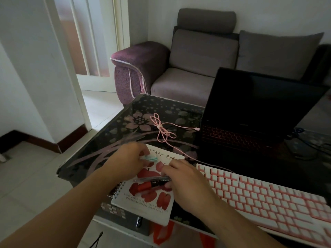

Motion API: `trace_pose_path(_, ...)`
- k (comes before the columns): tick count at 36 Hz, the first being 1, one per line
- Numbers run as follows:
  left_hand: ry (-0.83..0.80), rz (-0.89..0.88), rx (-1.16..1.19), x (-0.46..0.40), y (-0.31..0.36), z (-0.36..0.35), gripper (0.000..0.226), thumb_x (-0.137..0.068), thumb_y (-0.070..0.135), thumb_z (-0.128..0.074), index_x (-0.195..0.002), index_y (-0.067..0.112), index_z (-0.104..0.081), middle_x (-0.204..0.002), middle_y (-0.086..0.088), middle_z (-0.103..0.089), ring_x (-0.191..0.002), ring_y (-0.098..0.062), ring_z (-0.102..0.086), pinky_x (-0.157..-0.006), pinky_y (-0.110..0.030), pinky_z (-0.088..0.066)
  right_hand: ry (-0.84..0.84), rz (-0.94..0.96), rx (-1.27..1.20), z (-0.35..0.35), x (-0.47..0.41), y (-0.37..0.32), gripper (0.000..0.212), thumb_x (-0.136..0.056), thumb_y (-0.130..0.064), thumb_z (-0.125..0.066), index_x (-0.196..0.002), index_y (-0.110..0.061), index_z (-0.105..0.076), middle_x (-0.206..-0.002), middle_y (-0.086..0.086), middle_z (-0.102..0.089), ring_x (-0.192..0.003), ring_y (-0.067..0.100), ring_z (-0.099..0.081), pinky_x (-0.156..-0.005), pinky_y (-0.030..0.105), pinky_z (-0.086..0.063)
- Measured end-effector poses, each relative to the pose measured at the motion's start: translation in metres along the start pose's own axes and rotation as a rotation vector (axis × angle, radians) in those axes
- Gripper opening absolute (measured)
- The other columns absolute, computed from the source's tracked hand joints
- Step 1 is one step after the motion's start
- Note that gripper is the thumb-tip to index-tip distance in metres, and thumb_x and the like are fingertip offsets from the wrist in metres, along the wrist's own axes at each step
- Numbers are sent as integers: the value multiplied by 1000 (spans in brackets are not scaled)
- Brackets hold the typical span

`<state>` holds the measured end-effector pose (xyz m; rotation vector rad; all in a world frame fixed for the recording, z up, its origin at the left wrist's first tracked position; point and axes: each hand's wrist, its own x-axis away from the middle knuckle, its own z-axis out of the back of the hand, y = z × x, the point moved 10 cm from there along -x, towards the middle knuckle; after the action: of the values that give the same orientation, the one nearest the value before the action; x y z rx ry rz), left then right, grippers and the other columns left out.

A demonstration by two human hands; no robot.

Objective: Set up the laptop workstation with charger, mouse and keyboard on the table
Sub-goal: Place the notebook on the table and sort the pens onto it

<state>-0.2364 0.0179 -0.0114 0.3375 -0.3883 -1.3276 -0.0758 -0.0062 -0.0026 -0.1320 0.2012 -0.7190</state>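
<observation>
Laptop (254, 126) open on the table (111, 140), far right, screen dark, keys faintly lit red. Pink-and-white keyboard (268, 197) lying flat in front of the laptop, near edge of table, angled toward lower right. Pink cable (162, 130) running from the keyboard side up past a bundled loop and into the laptop's left edge, so keyboard judged plugged in. Dark cables (308, 145) on the right of the laptop, partly blurred; cannot tell whether charger or mouse lead. No mouse visible anywhere. No charger brick visible.

Both hands busy left of the keyboard over a spiral notebook (143, 199) with red apple print, hanging slightly over the near table edge. Left hand (129, 158) closed on a small white-and-green object (149, 158), maybe an eraser or clip, too small to say. Right hand (186, 178) curled around pens, gripping a red-and-black marker (152, 185) and a clear pen (152, 179) lying across the notebook cover. Hands close together, not touching.

Judged progress: laptop and keyboard placed, likely past halfway. Current step looks like clearing stationery off the work area, not placing a device. Left to do, by this view: mouse out and positioned, charger confirmed connected, notebook and pens moved aside. Grey sofa (206, 68) behind the table, no task items seen on it.
</observation>
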Motion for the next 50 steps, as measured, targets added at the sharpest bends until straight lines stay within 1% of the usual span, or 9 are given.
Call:
trace_pose_path(10,101,82,106,-10,-8,17,28,-97,36,-69,-124,34,-65,-125,6,-66,-97,-9,-61,-69,-22,-49,91,-180,-108,15,-7,30,20,-104,-18,-57,-120,-27,-66,-112,-13,-53,-100,7,-54,-85,30,-53)
trace_pose_path(16,64,58,88,-9,-2,21,30,-93,37,-75,-121,34,-66,-121,7,-67,-95,-9,-64,-66,-19,-52,169,-395,-78,36,-24,81,38,-89,5,-55,-114,-22,-66,-101,-5,-62,-94,19,-61,-77,43,-57)
trace_pose_path(22,-134,-16,-115,-3,15,0,32,-92,48,-72,-119,30,-70,-125,5,-71,-90,-10,-69,-78,-27,-63,137,-402,-38,16,-67,82,18,-98,-15,-60,-106,-26,-72,-94,-3,-69,-85,20,-67,-72,39,-61)
trace_pose_path(28,-144,-40,-175,-5,17,-3,32,-91,47,-72,-118,29,-67,-129,5,-68,-98,-13,-68,-82,-30,-63,101,-372,57,-4,-95,82,17,-97,-27,-67,-89,-23,-81,-94,-3,-71,-88,19,-70,-74,37,-62)
trace_pose_path(31,-130,-47,-174,-4,18,-1,32,-91,45,-73,-117,28,-67,-127,6,-69,-100,-13,-67,-82,-29,-63,119,-376,37,6,-91,87,17,-99,-21,-64,-107,-21,-79,-105,0,-71,-97,22,-69,-80,41,-62)
trace_pose_path(35,-117,-50,-180,-3,17,-1,32,-90,46,-74,-115,28,-67,-123,8,-69,-98,-12,-66,-81,-30,-63,45,-320,-50,20,-70,86,39,-89,3,-59,-113,-24,-72,-109,-3,-66,-101,19,-66,-83,43,-62)
trace_pose_path(40,-135,-19,-134,-5,11,-3,30,-88,45,-76,-113,32,-66,-125,9,-68,-83,-8,-62,-74,-25,-62,-272,-156,-375,17,-24,46,12,-90,-22,-80,-96,-31,-75,-94,-10,-72,-87,6,-69,-78,31,-62)
trace_pose_path(43,-140,-24,-122,-3,12,-3,28,-90,43,-75,-114,33,-66,-126,9,-67,-82,-8,-63,-73,-23,-62,-385,-4,-199,4,-6,24,23,-85,-36,-85,-104,-31,-73,-103,-15,-66,-96,3,-63,-85,29,-59)
trace_pose_path(50,-147,-31,-139,1,13,-2,29,-91,41,-74,-118,33,-66,-128,8,-66,-88,-9,-61,-78,-26,-63,-272,170,53,-4,-3,7,18,-88,-14,-74,-99,-28,-70,-100,-12,-61,-100,11,-58,-84,38,-56)
